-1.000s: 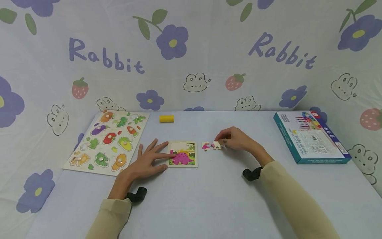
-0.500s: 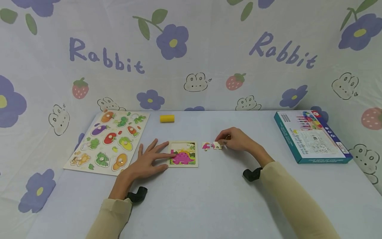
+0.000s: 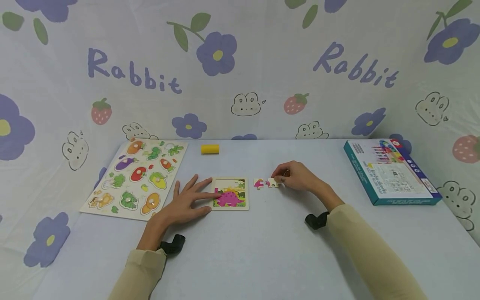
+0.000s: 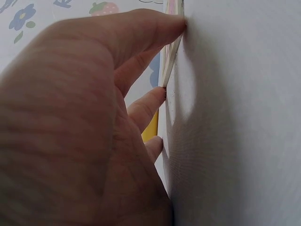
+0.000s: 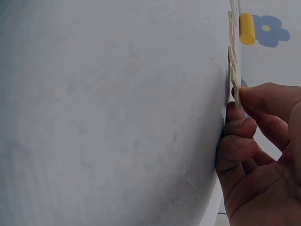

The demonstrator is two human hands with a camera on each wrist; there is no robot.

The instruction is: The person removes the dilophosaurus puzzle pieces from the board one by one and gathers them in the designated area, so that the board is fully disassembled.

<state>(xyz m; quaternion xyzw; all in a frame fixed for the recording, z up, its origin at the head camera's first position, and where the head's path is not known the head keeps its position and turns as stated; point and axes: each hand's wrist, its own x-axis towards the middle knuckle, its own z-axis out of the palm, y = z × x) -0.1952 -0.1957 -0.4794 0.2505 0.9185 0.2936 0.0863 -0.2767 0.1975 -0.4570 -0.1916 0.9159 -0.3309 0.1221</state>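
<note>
Row of puzzle pieces (image 3: 268, 183) runs left-right; right hand (image 3: 298, 176) pinches its right end. Left hand (image 3: 188, 201), fingers spread, touches puzzle board (image 3: 247, 196). Pale surface (image 3: 255, 254); floral cloth (image 3: 270, 54) behind.

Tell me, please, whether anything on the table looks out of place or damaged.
Only the loose puzzle pieces stand out, being right of the puzzle tray rather than in it; the right hand pinches one. Nothing looks damaged.

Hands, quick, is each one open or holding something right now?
Left hand: open, fingers spread, one fingertip touching the puzzle.
Right hand: closed, pinching a puzzle piece.
</note>
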